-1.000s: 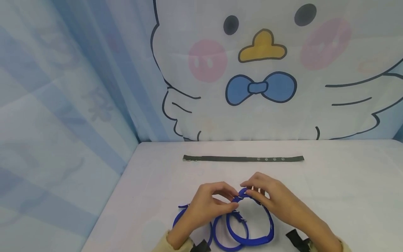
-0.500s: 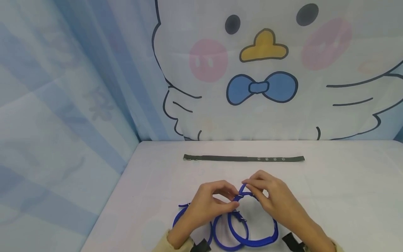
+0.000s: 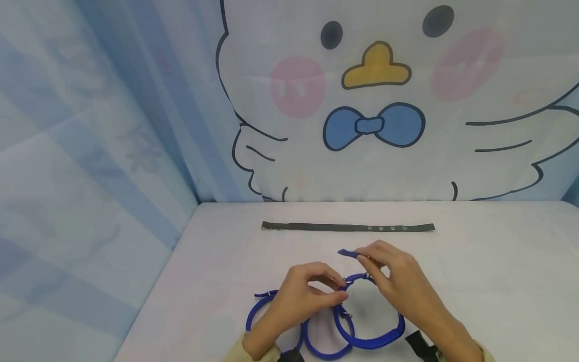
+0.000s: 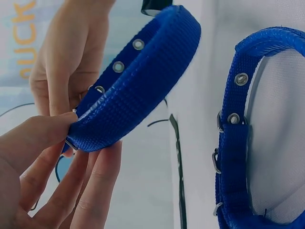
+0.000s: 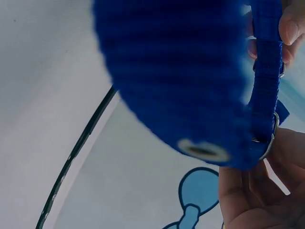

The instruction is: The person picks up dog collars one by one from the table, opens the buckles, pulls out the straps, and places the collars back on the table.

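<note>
Both hands hold a blue nylon pet collar bent into a loop, with metal eyelets and buckle hardware. My left hand pinches its upper left part between thumb and fingers. The right hand pinches the collar near its buckle, and the loose strap end sticks out to the left past the fingertips. In the left wrist view, the padded band curves up from the left fingers, eyelets showing inside. The right wrist view has a metal ring beside the right fingers; the near band there is blurred.
Two more buckled blue collars lie under and beside the left forearm: one ring behind the held loop, another further left, partly hidden. A dark green collar with eyelets is stretched straight across the back of the white table.
The right hand has moved up slightly, and the strap end, earlier angled near the left fingers, now points left above the loop. The held loop has shifted a little right. The left hand keeps its grip.
</note>
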{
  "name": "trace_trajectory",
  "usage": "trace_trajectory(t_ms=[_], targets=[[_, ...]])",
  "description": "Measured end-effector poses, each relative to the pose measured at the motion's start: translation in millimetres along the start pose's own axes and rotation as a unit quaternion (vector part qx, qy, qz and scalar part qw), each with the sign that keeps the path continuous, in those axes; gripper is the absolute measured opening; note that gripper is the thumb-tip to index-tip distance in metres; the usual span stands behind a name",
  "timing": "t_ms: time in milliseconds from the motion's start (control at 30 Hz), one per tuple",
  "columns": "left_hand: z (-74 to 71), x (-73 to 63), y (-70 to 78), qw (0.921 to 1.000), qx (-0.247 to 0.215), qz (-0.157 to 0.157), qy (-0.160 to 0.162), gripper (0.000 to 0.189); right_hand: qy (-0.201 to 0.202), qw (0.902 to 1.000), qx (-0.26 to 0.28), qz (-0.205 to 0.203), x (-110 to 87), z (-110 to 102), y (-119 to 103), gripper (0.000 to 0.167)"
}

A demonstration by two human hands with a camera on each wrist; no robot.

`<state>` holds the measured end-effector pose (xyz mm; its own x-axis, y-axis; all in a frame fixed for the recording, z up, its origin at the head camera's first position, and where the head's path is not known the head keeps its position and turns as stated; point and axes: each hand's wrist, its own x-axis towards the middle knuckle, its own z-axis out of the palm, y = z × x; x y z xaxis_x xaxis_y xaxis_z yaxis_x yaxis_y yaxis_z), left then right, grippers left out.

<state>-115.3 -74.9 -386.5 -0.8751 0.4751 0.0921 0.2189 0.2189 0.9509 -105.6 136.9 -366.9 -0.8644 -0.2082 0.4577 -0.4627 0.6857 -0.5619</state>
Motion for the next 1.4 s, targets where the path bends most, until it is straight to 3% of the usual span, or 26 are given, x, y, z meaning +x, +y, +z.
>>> trace_trajectory(t_ms=[200,533,767,900,1067,1400], targets=[[-0.9,-0.1,-0.8,0.9999,-0.005,-0.004,0.010,0.015,-0.015,0.9998,0.011,0.006,0.7,-3.8,-1.7,0.015],[1.7,2.0,-0.4,0.9980,-0.026,-0.055,0.016,0.024,-0.003,0.9994,0.027,-0.024,0.1,-2.3,-1.7,0.020],[11.8,-0.7,0.4,0.9892,-0.118,-0.087,-0.006,0.023,0.028,0.9961,0.061,-0.057,-1.1,3.4,-1.6,0.026],[15.5,-1.5,0.2,0.9860,-0.136,-0.095,0.004,0.025,0.032,0.9952,0.068,-0.063,-1.0,4.6,-2.8,0.027],[17.2,-2.1,3.4,0.9861,-0.131,-0.098,0.025,0.025,0.024,0.9971,0.048,-0.053,-1.2,3.4,-4.2,0.020],[18.0,-4.5,8.0,0.9903,-0.103,-0.059,0.073,0.022,0.012,0.9987,0.038,-0.031,-1.6,2.9,-4.5,0.018]])
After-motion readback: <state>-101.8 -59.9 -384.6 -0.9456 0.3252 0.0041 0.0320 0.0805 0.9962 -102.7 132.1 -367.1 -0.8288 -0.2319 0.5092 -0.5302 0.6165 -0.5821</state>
